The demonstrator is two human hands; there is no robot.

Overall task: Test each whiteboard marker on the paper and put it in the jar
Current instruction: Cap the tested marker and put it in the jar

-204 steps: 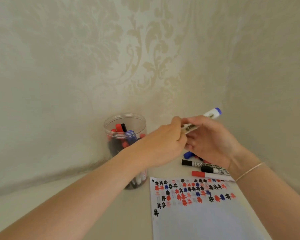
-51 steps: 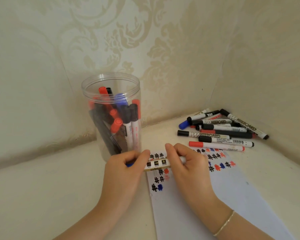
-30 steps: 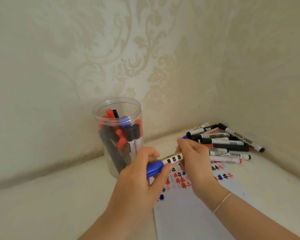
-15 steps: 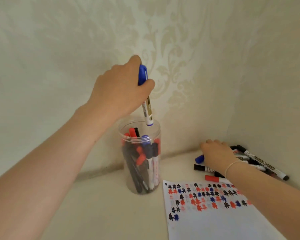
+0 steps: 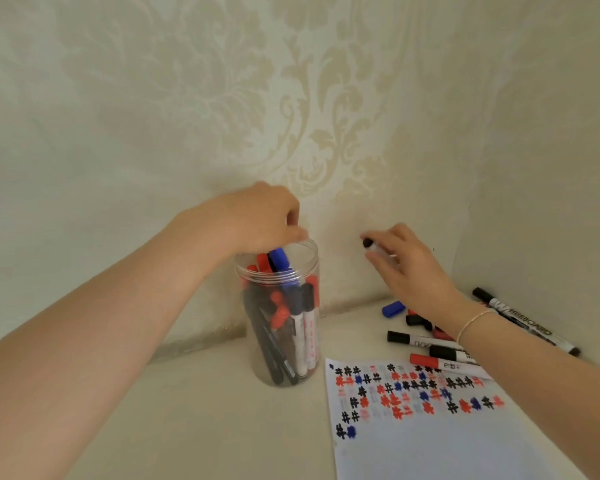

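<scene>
Your left hand (image 5: 257,220) hangs just over the mouth of the clear jar (image 5: 280,341), with the fingers bent down toward the rim; the fingertips look loosely together, and I cannot tell if they touch the blue marker (image 5: 280,259) whose cap stands up inside the opening just below them. The jar stands on the pale surface (image 5: 194,410) near the wall corner, and inside it many markers with red, black and blue caps stand upright or lean. Your right hand (image 5: 409,268) is raised to the right of the jar, apart from it, and its fingers are curled around a black-capped marker (image 5: 369,243), of which only the cap end shows at the left of the hand. Below this hand, on the right, the pile of loose markers (image 5: 430,341) lies against the far right corner, some with black caps, some with red, one with blue. The paper (image 5: 447,438) lies near you to the right of the jar, its far part covered with small hash marks in black, red and blue. A thin bracelet (image 5: 473,322) sits on your right wrist.
</scene>
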